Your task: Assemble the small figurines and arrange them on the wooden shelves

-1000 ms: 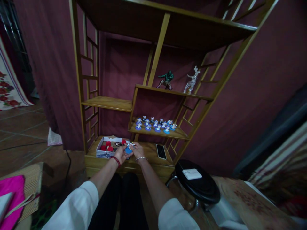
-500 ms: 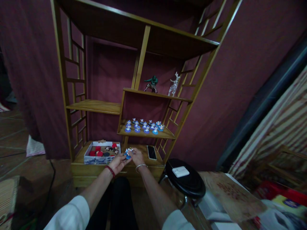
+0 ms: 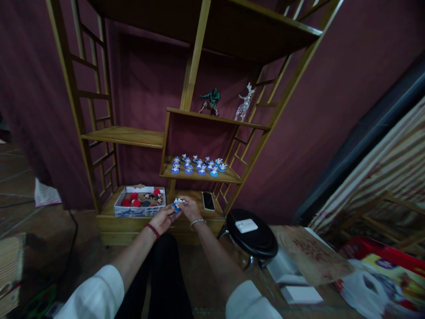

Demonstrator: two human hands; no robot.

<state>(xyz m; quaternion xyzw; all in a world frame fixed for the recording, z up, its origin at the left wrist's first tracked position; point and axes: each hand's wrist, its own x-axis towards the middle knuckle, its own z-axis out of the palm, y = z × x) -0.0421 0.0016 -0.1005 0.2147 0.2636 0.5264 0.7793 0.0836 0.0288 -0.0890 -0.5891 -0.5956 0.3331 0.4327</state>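
Between my two hands, just in front of the lowest shelf, is a small figurine (image 3: 177,204) with a blue base and a white and dark top. My left hand (image 3: 164,219) grips its base from the left, a red bead bracelet on the wrist. Fingers of my right hand (image 3: 190,208) close on its right side and cover part of it. Several similar figurines (image 3: 199,164) with purple, blue or dark parts stand in rows on the small shelf (image 3: 199,176) above. To the left sits an open cardboard box (image 3: 139,212) holding red-based and dark figurines.
A phone (image 3: 208,201) lies on the low shelf, right of my hands. Higher up stand a green-hooded figure (image 3: 211,102) and a clear deer (image 3: 245,103). A black stool (image 3: 254,241) with a white device (image 3: 246,225) is at the right, beside boxes and a plastic bag (image 3: 363,285).
The view has tipped downward and come slightly closer, so the shelves sit higher in the picture. Both hands still hold the figurine in much the same place.
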